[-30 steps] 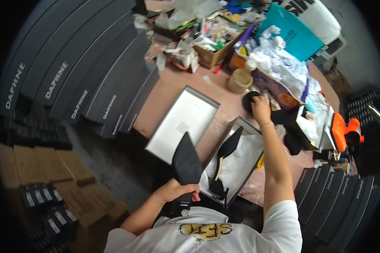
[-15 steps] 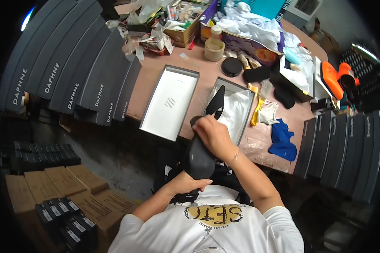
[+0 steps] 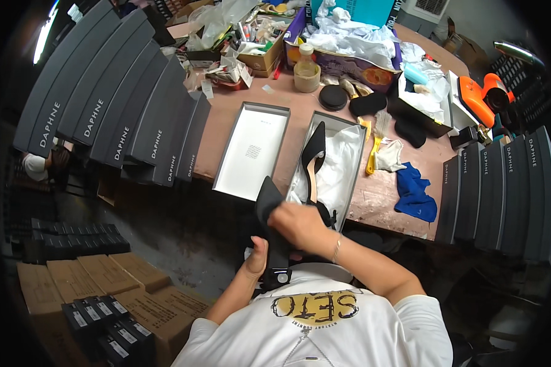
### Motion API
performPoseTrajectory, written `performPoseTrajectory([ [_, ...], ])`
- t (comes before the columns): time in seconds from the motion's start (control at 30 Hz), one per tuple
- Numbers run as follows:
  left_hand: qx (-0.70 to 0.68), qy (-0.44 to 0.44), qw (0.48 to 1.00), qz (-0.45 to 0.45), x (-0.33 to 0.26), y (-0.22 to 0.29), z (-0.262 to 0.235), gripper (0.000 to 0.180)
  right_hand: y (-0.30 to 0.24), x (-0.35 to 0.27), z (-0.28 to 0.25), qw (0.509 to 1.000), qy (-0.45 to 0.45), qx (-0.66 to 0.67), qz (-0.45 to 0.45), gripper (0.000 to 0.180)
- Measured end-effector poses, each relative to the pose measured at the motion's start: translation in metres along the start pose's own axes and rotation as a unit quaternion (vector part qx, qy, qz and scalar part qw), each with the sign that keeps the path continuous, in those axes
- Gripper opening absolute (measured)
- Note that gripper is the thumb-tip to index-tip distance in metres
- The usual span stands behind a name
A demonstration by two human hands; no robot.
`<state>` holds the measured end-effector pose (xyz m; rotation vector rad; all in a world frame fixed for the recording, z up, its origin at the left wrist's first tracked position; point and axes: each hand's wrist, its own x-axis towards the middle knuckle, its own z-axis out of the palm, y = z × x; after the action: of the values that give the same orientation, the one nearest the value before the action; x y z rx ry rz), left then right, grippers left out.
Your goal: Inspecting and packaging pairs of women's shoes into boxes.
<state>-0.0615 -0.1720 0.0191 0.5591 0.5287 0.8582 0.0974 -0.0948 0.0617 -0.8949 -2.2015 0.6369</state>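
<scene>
**A:** so what are the hands up to here?

**B:** Both are down close to the body, just off the near table (image 3: 379, 202) edge. The left hand (image 3: 255, 260) comes up from below with the forearm angled in, fingers curled around the lower end of a black shoe (image 3: 271, 214), near the heel part. The shoe stands pretty much upright, toe end pointing up toward the boxes.

**A:** and the right one?

**B:** The right hand (image 3: 297, 223) reaches across from the right, elbow bent, wrist with a thin bracelet. It's closed over the middle of the same shoe, knuckles up. Can't tell if it's got a cloth in there, the fingers hide that.

**A:** where's the other one of the pair?

**B:** The second shoe (image 3: 314, 160) lies in the open box (image 3: 343, 122) on white paper, right behind the hands. The lid (image 3: 251, 153) sits just beside it on the left. A blue rag (image 3: 415, 192) is off to the right, well apart from both hands.
</scene>
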Motion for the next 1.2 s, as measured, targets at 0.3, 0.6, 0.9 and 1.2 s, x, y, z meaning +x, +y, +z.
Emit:
performPoseTrajectory([
  [0.3,-0.028,0.098,0.994,0.043,-0.01,-0.01,-0.011,0.105,-0.021,-0.056,0.012,0.934,-0.261,0.238,-0.049,0.028],
  [0.6,0.031,0.065,0.997,-0.009,-0.012,0.009,0.0,0.101,0.021,0.012,0.01,0.993,0.087,0.081,0.021,0.027],
  [0.9,0.729,0.213,0.644,0.092,0.086,0.142,-0.021,0.056,0.063,-0.045,-0.07,0.868,0.267,0.284,0.307,0.021],
  [1.2,0.638,0.185,0.724,0.184,0.164,0.021,0.011,0.083,0.069,-0.079,-0.085,0.786,0.345,0.398,0.323,0.031],
])
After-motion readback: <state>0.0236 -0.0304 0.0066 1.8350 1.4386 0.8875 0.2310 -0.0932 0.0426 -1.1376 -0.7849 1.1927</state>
